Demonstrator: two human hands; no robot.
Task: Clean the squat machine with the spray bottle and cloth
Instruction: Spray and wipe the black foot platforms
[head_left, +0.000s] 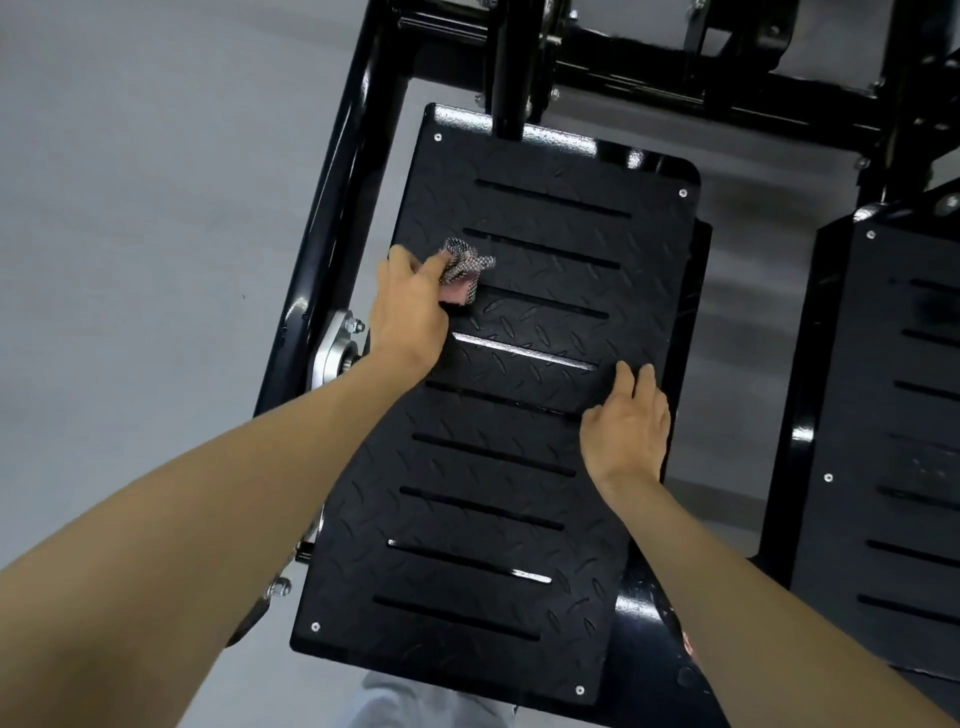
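The squat machine's black foot plate (519, 467) fills the middle of the view, with a diamond tread pattern and several long slots. My left hand (410, 312) presses a crumpled checked grey and pink cloth (462, 270) onto the plate's upper left part. My right hand (628, 426) rests flat on the plate's right edge with fingers slightly apart and holds nothing. The spray bottle is not in view.
A second black foot plate (893, 415) stands to the right. The machine's black steel frame (332, 218) runs along the left side and across the top, with a silver bearing bracket (335, 353) at the left. Grey floor (130, 234) lies all around.
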